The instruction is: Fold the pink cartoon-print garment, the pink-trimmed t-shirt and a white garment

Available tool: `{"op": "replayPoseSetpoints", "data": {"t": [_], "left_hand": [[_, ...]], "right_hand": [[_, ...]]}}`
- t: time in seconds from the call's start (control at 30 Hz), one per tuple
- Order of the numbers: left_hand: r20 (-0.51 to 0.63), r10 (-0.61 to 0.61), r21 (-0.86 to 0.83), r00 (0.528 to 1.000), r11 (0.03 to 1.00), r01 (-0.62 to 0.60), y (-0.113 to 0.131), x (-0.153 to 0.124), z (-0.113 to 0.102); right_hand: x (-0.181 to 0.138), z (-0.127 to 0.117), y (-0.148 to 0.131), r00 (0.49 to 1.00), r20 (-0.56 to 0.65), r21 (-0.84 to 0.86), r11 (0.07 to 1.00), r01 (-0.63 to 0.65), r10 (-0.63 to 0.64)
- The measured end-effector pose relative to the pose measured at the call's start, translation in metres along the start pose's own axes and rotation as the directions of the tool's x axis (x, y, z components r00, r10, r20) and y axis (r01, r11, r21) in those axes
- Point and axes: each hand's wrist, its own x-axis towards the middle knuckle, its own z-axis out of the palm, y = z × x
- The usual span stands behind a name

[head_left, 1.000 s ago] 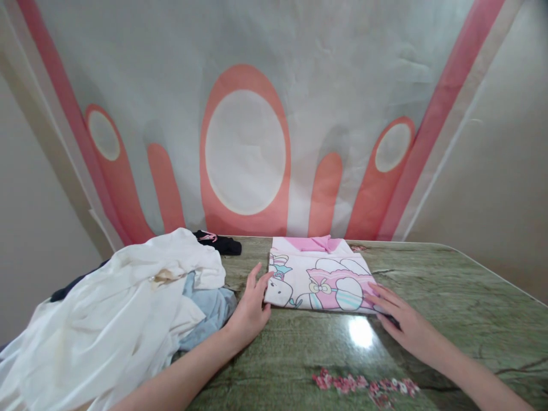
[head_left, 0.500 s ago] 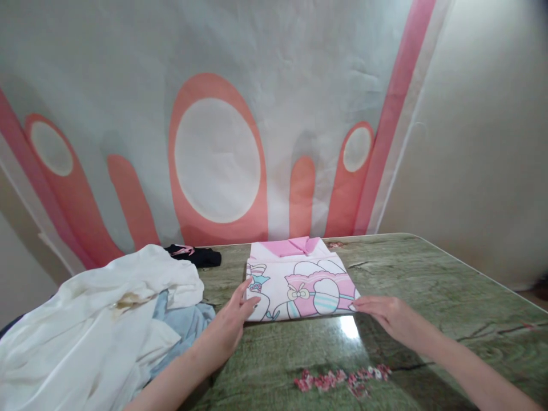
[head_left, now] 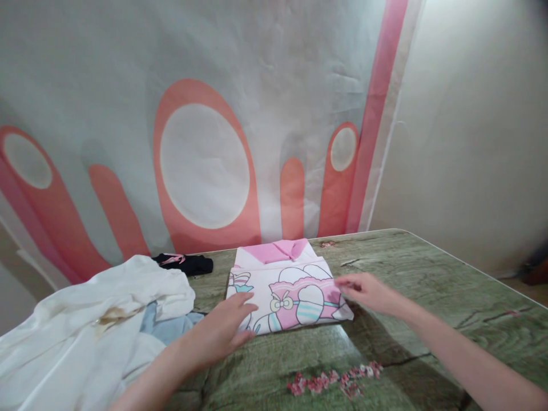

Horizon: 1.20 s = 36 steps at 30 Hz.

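A folded white and pink garment (head_left: 299, 297) with a cartoon print and a pink collar lies flat on the table. Over its left front corner is my left hand (head_left: 225, 325), fingers spread and holding nothing. My right hand (head_left: 368, 292) hovers by the right edge, its fingertips bent toward the cloth. A small gap shows between that hand's fingers, and nothing appears gripped. Whether those fingertips touch the fabric is hard to see.
To the left, a heap of white clothes (head_left: 98, 319) has a light blue garment (head_left: 165, 325) under it. A black folded item (head_left: 186, 264) sits behind. The green wood-patterned table (head_left: 428, 285) carries pink flower decoration (head_left: 334, 381). A wall with a printed sheet (head_left: 274, 85) rises behind.
My right hand has left the garment's front right corner and moved back along its right edge. My left hand has shifted slightly left and nearer, its fingers spread. The camera view has turned a little right.
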Motion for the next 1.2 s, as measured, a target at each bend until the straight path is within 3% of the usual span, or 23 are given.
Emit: {"op": "replayPoseSetpoints", "data": {"t": [0.1, 0.2, 0.3, 0.43, 0.57, 0.7, 0.97, 1.1, 1.2], "left_hand": [[-0.007, 0.145, -0.018, 0.989, 0.989, -0.145, 0.035, 0.044, 0.012], [-0.061, 0.227, 0.009, 0.972, 0.974, -0.227, 0.062, 0.085, 0.039], [-0.08, 0.262, 0.046, 0.962, 0.965, -0.259, 0.073, 0.106, 0.066], [-0.05, 0.289, 0.072, 0.956, 0.956, -0.286, 0.072, 0.107, 0.085], [-0.055, 0.287, 0.08, 0.956, 0.956, -0.283, 0.071, 0.105, 0.089], [-0.07, 0.281, 0.077, 0.957, 0.958, -0.276, 0.072, 0.107, 0.091], [-0.09, 0.284, 0.051, 0.955, 0.959, -0.28, 0.072, 0.104, 0.091], [-0.123, 0.296, -0.012, 0.947, 0.954, -0.3, 0.071, 0.103, 0.085], [-0.19, 0.261, -0.078, 0.946, 0.957, -0.28, 0.056, 0.107, 0.077]], "right_hand": [[0.05, 0.003, 0.033, 0.945, -0.255, 0.08, 0.979, -0.189, 0.203], [0.091, 0.013, 0.056, 0.911, -0.319, 0.081, 0.965, -0.25, 0.263], [0.11, 0.027, 0.063, 0.902, -0.351, 0.077, 0.968, -0.239, 0.251], [0.108, 0.041, 0.058, 0.923, -0.352, 0.082, 0.988, -0.132, 0.153], [0.096, 0.045, 0.047, 0.964, -0.264, 0.115, 0.993, 0.034, -0.002], [0.089, 0.044, 0.037, 0.971, -0.222, 0.116, 0.987, 0.113, -0.085], [0.085, 0.05, 0.031, 0.971, -0.202, 0.084, 0.985, 0.148, -0.129], [0.083, 0.053, 0.031, 0.952, -0.285, -0.009, 0.994, 0.111, -0.109], [0.082, 0.052, 0.032, 0.941, -0.33, -0.06, 0.997, 0.057, -0.073]]}}
